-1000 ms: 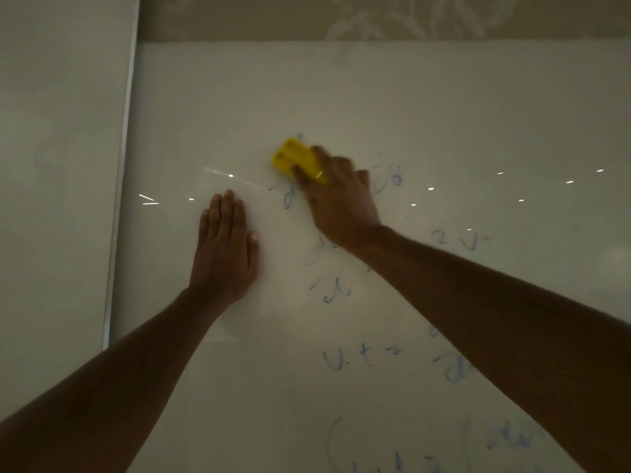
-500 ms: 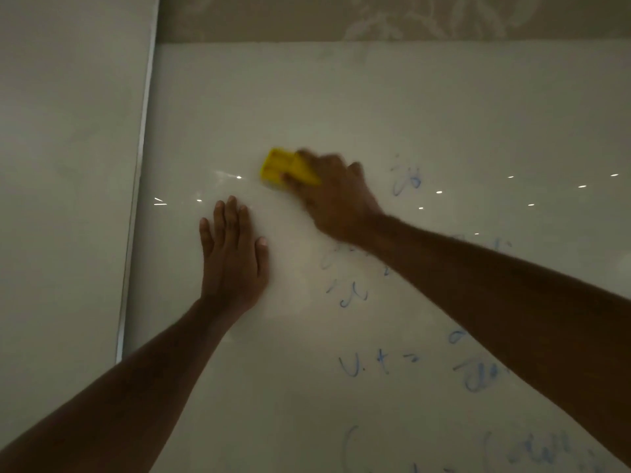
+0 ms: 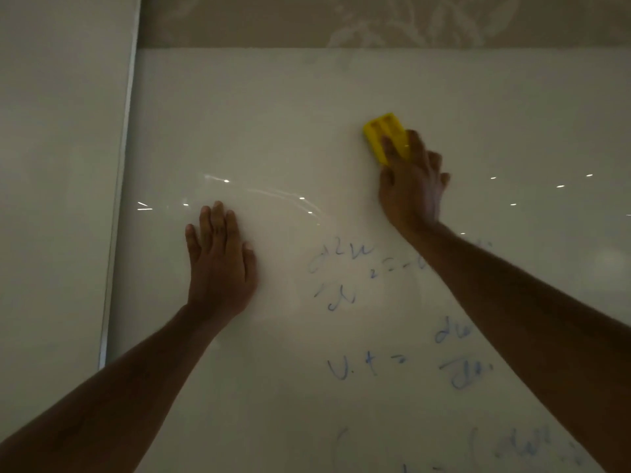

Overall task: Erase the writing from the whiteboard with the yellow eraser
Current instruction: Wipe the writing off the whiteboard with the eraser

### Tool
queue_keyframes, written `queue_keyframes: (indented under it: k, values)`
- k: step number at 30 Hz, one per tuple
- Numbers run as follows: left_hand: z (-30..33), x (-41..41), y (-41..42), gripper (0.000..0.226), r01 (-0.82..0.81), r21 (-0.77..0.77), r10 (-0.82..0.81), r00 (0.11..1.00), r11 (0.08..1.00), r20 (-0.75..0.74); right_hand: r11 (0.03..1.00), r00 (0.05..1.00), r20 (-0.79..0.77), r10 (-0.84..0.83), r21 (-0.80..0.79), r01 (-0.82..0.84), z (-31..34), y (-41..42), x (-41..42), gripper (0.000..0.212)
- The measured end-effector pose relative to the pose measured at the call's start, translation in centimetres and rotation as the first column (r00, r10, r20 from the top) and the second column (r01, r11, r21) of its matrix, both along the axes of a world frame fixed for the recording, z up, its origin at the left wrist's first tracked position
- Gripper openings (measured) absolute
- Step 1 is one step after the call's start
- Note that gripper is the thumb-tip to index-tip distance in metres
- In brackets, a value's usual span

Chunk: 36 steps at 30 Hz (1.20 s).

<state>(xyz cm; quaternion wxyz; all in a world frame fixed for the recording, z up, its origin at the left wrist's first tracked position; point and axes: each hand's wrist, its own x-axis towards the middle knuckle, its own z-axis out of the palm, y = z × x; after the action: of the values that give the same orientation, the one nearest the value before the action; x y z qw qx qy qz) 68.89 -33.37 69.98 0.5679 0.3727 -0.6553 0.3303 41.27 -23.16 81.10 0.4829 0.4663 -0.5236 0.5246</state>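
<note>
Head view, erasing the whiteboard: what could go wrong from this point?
1. The right hand presses the yellow eraser high on the whiteboard, above the blue writing; lines lower down could be missed.
2. The right forearm lies over some writing, so it may smear ink or hide marks.
3. The left hand rests flat on the board and might leave smudges.

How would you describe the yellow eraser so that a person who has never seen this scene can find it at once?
Look at the large whiteboard that fills the view, then follow the right hand up to its fingertips. The yellow eraser lies flat against the board under those fingertips, above the faint blue writing. It is the only brightly coloured thing on the pale surface.
</note>
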Motion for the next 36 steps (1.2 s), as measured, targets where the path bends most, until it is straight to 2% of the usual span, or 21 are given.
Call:
queue_keyframes:
  k: [2,5,7,8,10,12,13,15,16,17,18,20,23,25,27,28,29,30,32,34,36]
  values:
    - [0.3,-0.6,0.3,0.064,0.002,-0.011,-0.002,0.999,1.000,0.032,0.997,0.959,-0.283,0.020,0.078,0.002,-3.5,-0.2,1.1,0.057]
    - [0.9,-1.7,0.9,0.060,0.006,-0.042,-0.002,0.996,0.999,0.087,0.984,0.722,-0.691,0.047,0.154,0.084,-9.1,-0.5,0.5,0.049]
    - [1.3,-2.4,1.1,0.060,0.013,-0.044,-0.008,0.993,0.999,0.116,0.970,0.607,-0.794,0.041,0.177,0.166,-9.7,-0.3,-1.3,0.050]
    - [1.4,-2.7,1.1,0.060,0.017,-0.043,-0.012,0.993,0.999,0.122,0.970,0.598,-0.801,0.022,0.162,0.181,-8.8,-0.2,-2.4,0.052]
    - [1.5,-3.0,1.1,0.060,0.025,-0.044,-0.019,0.992,0.999,0.124,0.985,0.722,-0.690,-0.049,0.087,0.150,-6.1,0.3,-4.7,0.058]
    - [1.4,-3.0,1.1,0.060,0.031,-0.053,-0.025,0.992,0.998,0.120,0.991,0.922,-0.371,-0.113,0.021,0.130,-3.2,1.1,-7.1,0.062]
    - [1.3,-3.0,1.1,0.059,0.034,-0.055,-0.027,0.992,0.998,0.122,0.994,0.980,-0.169,-0.107,-0.004,0.108,-2.1,1.4,-8.1,0.061]
    - [1.3,-2.8,1.1,0.059,0.049,-0.051,-0.042,0.991,0.997,0.130,0.997,0.985,0.163,-0.053,-0.052,0.062,-0.9,1.8,-8.3,0.059]
    - [1.3,-2.7,1.2,0.059,0.060,-0.049,-0.053,0.989,0.997,0.135,0.997,0.974,0.223,-0.047,-0.054,0.060,-1.0,1.9,-7.4,0.059]
    - [1.3,-2.6,1.2,0.058,0.070,-0.050,-0.063,0.988,0.996,0.139,0.997,0.981,0.186,-0.058,-0.041,0.067,-1.6,1.8,-6.0,0.059]
    - [1.3,-2.5,1.2,0.058,0.079,-0.050,-0.071,0.987,0.996,0.143,0.998,0.996,0.065,-0.069,-0.011,0.070,-2.7,1.5,-4.5,0.059]
    - [1.1,-2.4,1.3,0.059,0.092,-0.047,-0.084,0.985,0.995,0.150,0.996,0.953,-0.300,-0.040,0.067,0.063,-7.0,0.3,-1.5,0.056]
    - [0.7,-2.1,1.5,0.058,0.099,-0.031,-0.093,0.984,0.995,0.149,0.976,0.676,-0.733,0.077,0.195,0.100,-15.6,-1.2,0.3,0.055]
    - [0.4,-1.9,1.6,0.058,0.092,-0.016,-0.089,0.985,0.996,0.147,0.957,0.500,-0.848,0.174,0.265,0.118,-19.4,-1.3,-0.4,0.059]
    - [0.3,-2.0,1.8,0.058,0.088,-0.005,-0.087,0.986,0.996,0.142,0.948,0.412,-0.890,0.197,0.279,0.151,-19.0,-1.2,-1.2,0.057]
    - [0.2,-2.1,1.8,0.058,0.088,-0.002,-0.087,0.986,0.996,0.139,0.950,0.445,-0.880,0.165,0.264,0.169,-17.5,-1.0,-1.4,0.054]
    - [0.1,-2.2,1.9,0.058,0.087,0.001,-0.086,0.987,0.996,0.138,0.958,0.547,-0.828,0.126,0.244,0.149,-15.5,-0.8,-1.5,0.051]
    - [0.0,-2.3,2.0,0.059,0.083,0.000,-0.082,0.986,0.997,0.143,0.966,0.700,-0.705,0.117,0.245,0.086,-13.2,-0.4,-1.8,0.050]
    - [-0.1,-2.6,2.1,0.062,0.069,0.004,-0.069,0.984,0.998,0.163,0.985,0.905,-0.425,0.037,0.169,0.039,-8.9,0.7,-2.9,0.049]
    - [-0.2,-3.0,2.4,0.064,0.064,0.017,-0.066,0.982,0.998,0.179,0.995,0.976,-0.216,-0.031,0.090,0.052,-7.0,1.4,-3.7,0.054]
    - [-0.2,-3.5,2.7,0.064,0.072,0.019,-0.074,0.979,0.997,0.192,0.995,0.985,-0.172,-0.029,0.085,0.045,-7.8,1.3,-2.9,0.052]
